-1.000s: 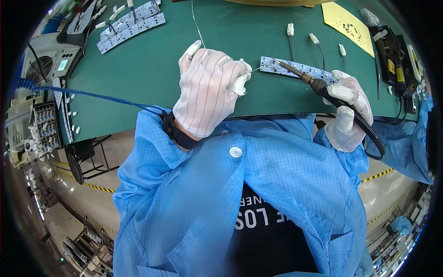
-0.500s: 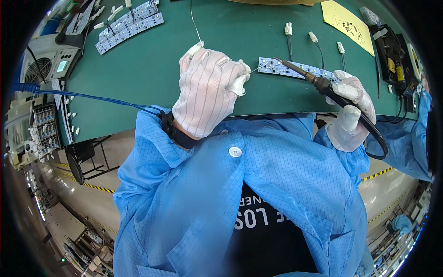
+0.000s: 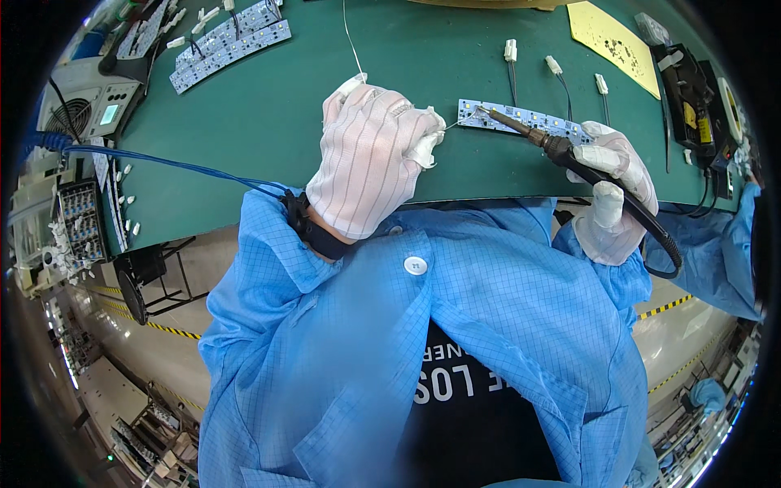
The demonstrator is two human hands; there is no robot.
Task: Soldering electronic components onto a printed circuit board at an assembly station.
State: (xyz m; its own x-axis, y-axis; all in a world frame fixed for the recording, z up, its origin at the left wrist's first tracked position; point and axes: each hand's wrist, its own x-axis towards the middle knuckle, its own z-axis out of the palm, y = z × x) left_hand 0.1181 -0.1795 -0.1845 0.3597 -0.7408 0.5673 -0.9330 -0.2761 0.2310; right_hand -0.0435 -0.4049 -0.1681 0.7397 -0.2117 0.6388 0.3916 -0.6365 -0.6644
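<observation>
In a striped white glove, my left hand point(image 3: 366, 159) is closed on a thin solder wire point(image 3: 351, 41). The wire enters from the far side, and its short end pokes out past my fingertips to the iron's tip. My gloved right hand point(image 3: 617, 199) grips a soldering iron point(image 3: 600, 180) by its black handle. Its tip is over the left part of a narrow LED circuit board point(image 3: 561, 127) lying on the green mat; whether it touches cannot be told. Leads with white connectors point(image 3: 510, 50) stretch away from the board's far edge.
More LED boards point(image 3: 232, 53) lie at the far left. A yellow sheet point(image 3: 614, 45) and a black soldering stand point(image 3: 687, 106) are at the right. A grey station with a display point(image 3: 110, 114) stands left. Blue cords point(image 3: 175, 167) run to my left wrist.
The iron's tip has shifted slightly left and down over the board. My left hand has moved a little to the right, bringing the solder wire's end to the tip.
</observation>
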